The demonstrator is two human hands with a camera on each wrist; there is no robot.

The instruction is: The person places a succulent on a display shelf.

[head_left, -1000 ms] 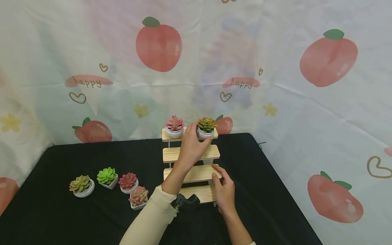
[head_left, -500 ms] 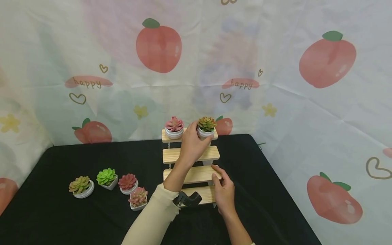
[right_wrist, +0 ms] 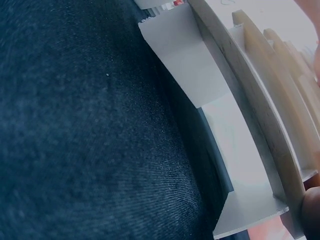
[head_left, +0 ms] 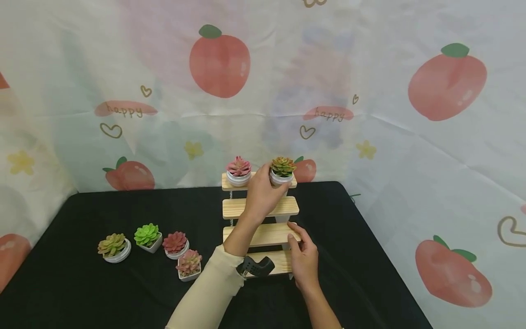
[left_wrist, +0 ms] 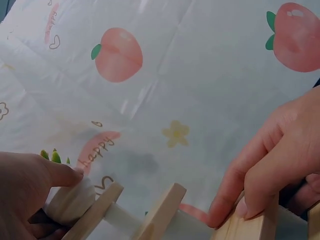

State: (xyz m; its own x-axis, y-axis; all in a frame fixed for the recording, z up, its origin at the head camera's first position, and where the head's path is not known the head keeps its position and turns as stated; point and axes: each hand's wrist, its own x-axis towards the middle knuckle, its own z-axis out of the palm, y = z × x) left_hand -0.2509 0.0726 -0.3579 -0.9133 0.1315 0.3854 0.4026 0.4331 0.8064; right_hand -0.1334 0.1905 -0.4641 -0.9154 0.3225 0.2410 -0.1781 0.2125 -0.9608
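Observation:
A stepped wooden shelf stand [head_left: 263, 234] with white side supports stands on the black-covered table. On its top step, at the right, is a green-and-orange succulent in a round white pot [head_left: 281, 172]. My left hand [head_left: 263, 194] grips that pot, its fingers at the left side and thumb at the front; the left wrist view shows the pot [left_wrist: 72, 202] at the step's edge. To its left on the same step sits a pink succulent in a white pot [head_left: 239, 172]. My right hand [head_left: 305, 260] holds the right end of the third step from the top.
Several potted succulents lie left of the stand: a yellowish-green one [head_left: 112, 246], a bright green one [head_left: 148, 236], a dark red one [head_left: 175, 243] and a pale pink one [head_left: 189, 264]. A printed cloth [head_left: 164, 68] hangs behind the table.
The head view has swung slightly, so the whole scene sits a little further right. Both hands keep their places on the pot and the step.

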